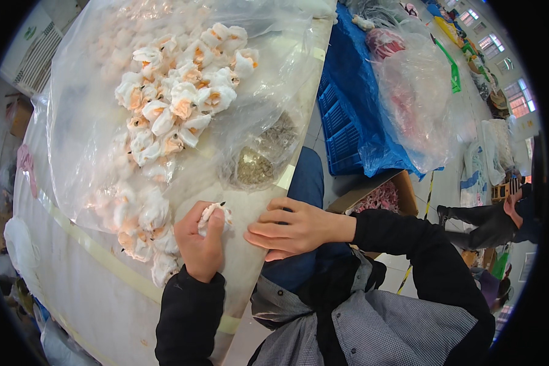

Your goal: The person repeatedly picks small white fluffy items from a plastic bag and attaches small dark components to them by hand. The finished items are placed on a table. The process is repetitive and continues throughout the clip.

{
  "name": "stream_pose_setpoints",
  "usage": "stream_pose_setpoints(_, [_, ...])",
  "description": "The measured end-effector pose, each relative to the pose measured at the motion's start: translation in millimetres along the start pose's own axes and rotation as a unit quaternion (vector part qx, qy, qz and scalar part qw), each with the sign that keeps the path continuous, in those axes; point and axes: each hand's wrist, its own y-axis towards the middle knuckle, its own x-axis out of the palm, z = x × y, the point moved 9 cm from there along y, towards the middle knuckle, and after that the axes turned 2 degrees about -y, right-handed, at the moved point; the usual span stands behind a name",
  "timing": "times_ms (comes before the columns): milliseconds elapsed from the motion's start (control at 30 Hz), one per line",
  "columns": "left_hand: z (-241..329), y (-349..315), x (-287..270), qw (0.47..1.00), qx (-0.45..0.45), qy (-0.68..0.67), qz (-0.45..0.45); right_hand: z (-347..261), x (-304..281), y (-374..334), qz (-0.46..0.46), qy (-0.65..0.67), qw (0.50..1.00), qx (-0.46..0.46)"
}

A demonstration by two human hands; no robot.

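My left hand (201,241) is closed around a small white plush piece (216,215) with a dark pointed tip, held between thumb and fingers above the table. To its right, at the table edge, my right hand (290,229) is loosely bent with fingers partly apart; I see nothing in it, though its palm side is hidden. Many similar white and peach plush pieces (183,100) lie heaped on clear plastic beyond my hands. More of these plush pieces (146,222) lie just left of my left hand, partly under the film.
A clear bag of small greyish bits (255,168) sits by the table's right edge. A blue crate (341,131) with plastic bags stands to the right, and a cardboard box (405,189) of pink pieces is below it. Another person's legs (482,226) show at far right.
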Motion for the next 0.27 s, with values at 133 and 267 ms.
stream_pose_setpoints(133, [2.3, -2.1, 10.2, 1.000, 0.016, 0.002, -0.025, -15.0, -8.7, -10.3, 0.079, 0.014, 0.993, -0.081])
stream_pose_setpoints(267, [14.0, -4.2, 20.5, 0.995, 0.077, 0.046, -0.046, -17.6, -3.2, -19.9, 0.096, 0.034, 0.992, -0.072])
